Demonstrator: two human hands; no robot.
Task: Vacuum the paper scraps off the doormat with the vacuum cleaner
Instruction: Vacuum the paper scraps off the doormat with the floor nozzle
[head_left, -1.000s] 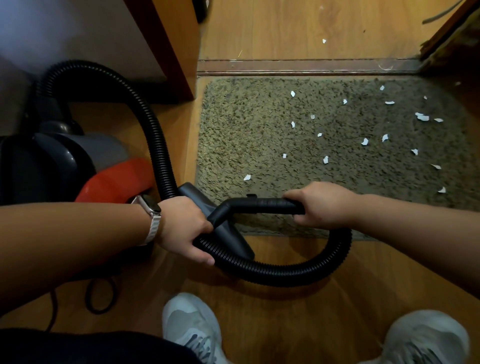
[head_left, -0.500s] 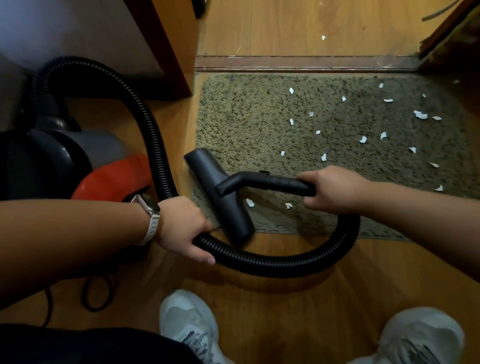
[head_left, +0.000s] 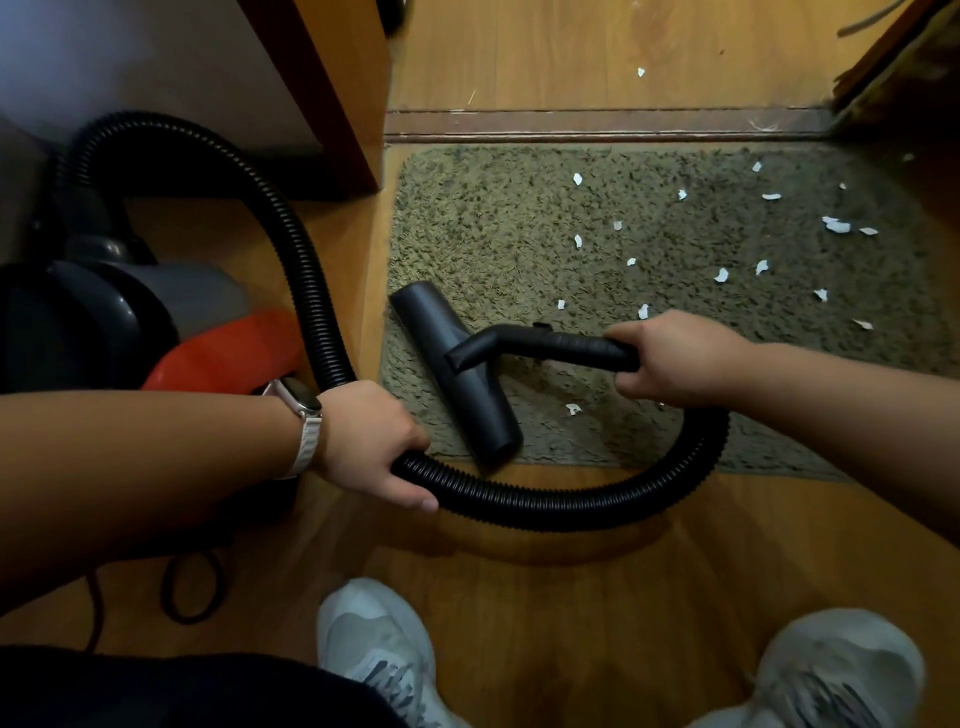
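A shaggy olive doormat (head_left: 493, 244) lies on the wooden floor, with several white paper scraps (head_left: 721, 275) scattered over its middle and right side. One scrap (head_left: 573, 409) lies just right of the black floor nozzle (head_left: 447, 358), which rests flat on the mat's near left corner. My right hand (head_left: 675, 358) grips the black curved handle (head_left: 561, 345) that joins the nozzle. My left hand (head_left: 374, 441), with a watch on its wrist, holds the ribbed black hose (head_left: 571, 501) where it loops over the floor in front of the mat.
The grey and red vacuum body (head_left: 156, 332) sits on the left, beside a wooden cabinet corner (head_left: 332, 104). A door threshold (head_left: 597, 124) runs behind the mat. My two grey shoes (head_left: 374, 654) stand on the floor below. A dark cord (head_left: 189, 587) loops at lower left.
The nozzle has slid forward from the floor in front of the mat onto its near left corner. My right hand moved forward and right with the handle. The left hand stayed in place.
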